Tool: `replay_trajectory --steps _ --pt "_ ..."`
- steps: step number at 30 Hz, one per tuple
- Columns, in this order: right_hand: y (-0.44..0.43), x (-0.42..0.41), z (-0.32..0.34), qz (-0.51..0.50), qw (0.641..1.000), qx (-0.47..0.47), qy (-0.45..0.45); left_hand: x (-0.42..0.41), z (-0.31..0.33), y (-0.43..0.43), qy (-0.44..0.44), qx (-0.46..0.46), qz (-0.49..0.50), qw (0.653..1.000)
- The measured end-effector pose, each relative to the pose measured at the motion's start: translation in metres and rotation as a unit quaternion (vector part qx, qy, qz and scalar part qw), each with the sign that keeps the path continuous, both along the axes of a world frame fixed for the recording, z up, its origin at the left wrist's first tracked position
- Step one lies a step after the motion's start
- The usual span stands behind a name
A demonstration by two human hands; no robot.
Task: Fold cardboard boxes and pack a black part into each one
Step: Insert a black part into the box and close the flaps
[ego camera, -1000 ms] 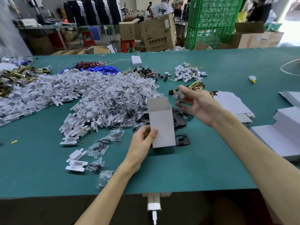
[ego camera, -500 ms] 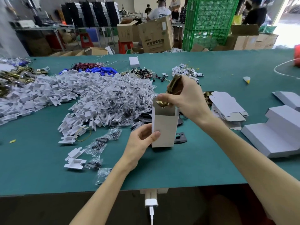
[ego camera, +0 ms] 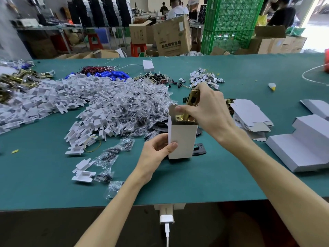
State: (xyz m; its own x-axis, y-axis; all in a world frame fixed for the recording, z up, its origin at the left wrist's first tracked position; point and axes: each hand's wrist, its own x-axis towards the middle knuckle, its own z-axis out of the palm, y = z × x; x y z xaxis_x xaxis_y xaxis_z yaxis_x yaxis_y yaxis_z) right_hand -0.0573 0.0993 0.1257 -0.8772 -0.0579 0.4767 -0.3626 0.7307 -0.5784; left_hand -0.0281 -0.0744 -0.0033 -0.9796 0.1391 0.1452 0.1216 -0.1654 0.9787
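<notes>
A small white cardboard box (ego camera: 181,139) stands upright on the green table (ego camera: 195,184) with its top flaps open. My left hand (ego camera: 156,154) grips its lower left side, thumb on the front face. My right hand (ego camera: 208,109) holds a brass latch part (ego camera: 191,104) tilted in the box's open mouth, its lower end inside. A black plate (ego camera: 199,148) lies flat just right of the box, and more black parts (ego camera: 160,125) lie behind it, half hidden.
A large heap of white plastic pieces and small clear bags (ego camera: 106,107) covers the table's left and centre. Flat white box blanks (ego camera: 249,114) lie to the right, with larger folded white cartons (ego camera: 302,147) at the right edge. People stand beyond the table's far edge.
My right hand carried the brass part from above the table to the box mouth and has pushed its end in. My left hand kept hold of the box.
</notes>
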Motion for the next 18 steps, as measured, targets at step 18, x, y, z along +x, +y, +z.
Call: replay_trajectory --steps 18 --pt "-0.007 0.011 -0.003 0.140 0.948 0.242 -0.155 0.001 -0.002 0.000 0.003 0.022 -0.026 0.999"
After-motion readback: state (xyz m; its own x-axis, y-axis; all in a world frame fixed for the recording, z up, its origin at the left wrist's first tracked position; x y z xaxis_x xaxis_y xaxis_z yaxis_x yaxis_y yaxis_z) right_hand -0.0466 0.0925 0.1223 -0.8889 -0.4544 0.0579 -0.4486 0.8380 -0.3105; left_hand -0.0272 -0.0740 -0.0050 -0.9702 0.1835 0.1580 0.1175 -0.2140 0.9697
